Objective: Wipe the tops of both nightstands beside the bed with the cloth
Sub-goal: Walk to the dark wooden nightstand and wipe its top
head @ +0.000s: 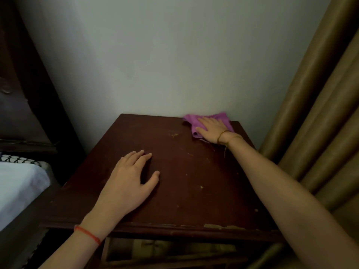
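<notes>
At the far right corner: the cloth (208,121) lies flat under the right hand (210,130), whose straight fingers press it to the nightstand (174,181).
Left hand (128,181): flat on the top, fingers relaxed, holding nothing.
Edges: wall (155,65) behind, curtain (320,113) right, bed (17,187) left.
Room: bare wood between both hands.
Cloth: purple, crumpled.

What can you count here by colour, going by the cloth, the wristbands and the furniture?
Purple: 1, the cloth under the right hand
Red: 1, the string on the left wrist
Gold: 1, the bracelet on the right wrist
Dark brown: 1, the nightstand
White: 1, the bed sheet
Tan: 1, the curtain
Total: 6
</notes>
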A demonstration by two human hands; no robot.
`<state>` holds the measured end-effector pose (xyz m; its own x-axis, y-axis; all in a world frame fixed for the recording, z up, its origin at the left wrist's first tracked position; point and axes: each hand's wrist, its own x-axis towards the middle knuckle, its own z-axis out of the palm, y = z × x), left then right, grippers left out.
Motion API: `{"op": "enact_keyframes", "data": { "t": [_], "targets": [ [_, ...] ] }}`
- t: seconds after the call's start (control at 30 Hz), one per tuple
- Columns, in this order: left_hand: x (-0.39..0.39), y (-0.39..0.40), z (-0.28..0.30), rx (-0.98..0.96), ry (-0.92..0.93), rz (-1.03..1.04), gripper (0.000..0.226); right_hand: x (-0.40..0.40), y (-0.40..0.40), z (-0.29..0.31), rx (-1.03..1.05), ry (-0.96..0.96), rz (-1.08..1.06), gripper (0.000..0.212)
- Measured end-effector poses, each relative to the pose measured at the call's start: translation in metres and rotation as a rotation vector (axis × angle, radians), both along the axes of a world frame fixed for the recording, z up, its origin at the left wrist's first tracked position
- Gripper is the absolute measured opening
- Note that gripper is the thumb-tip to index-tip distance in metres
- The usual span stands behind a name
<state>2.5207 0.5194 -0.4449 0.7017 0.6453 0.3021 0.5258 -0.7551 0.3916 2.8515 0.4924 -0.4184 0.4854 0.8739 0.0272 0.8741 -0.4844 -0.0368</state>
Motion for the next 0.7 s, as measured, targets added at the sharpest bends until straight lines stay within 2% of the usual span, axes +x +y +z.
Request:
{"op": "enact_keyframes", "data": {
  "t": [0.1, 0.17, 0.3, 0.37, 0.57, 0.63, 0.7],
  "targets": [
    [-0.001, 0.0, 0.002, -0.007, -0.005, -0.001, 0.081, -0.034, -0.007, -0.002, 0.004, 0.007, 0.187, 0.059],
    [-0.001, 0.0, 0.002, -0.012, -0.008, -0.002, 0.082, -0.028, -0.022, -0.003, 0.005, 0.037, 0.227, 0.061],
    [0.0, -0.001, 0.003, -0.012, 0.008, -0.004, 0.067, 0.027, -0.059, 0.001, -0.032, 0.001, -0.061, 0.063],
    [0.0, -0.001, 0.003, -0.01, 0.008, 0.002, 0.063, 0.026, -0.066, 0.001, -0.055, -0.008, -0.102, 0.063],
    [0.0, -0.001, 0.002, -0.014, 0.014, 0.005, 0.061, -0.063, -0.094, -0.003, 0.003, 0.04, 0.3, 0.065],
    [-0.001, -0.002, 0.004, -0.014, 0.014, 0.005, 0.061, -0.06, -0.105, -0.001, -0.012, 0.059, 0.305, 0.066],
    [-0.001, -0.002, 0.005, -0.017, 0.025, 0.002, 0.061, -0.045, -0.112, 0.002, -0.033, 0.045, 0.17, 0.063]
  ]
}}
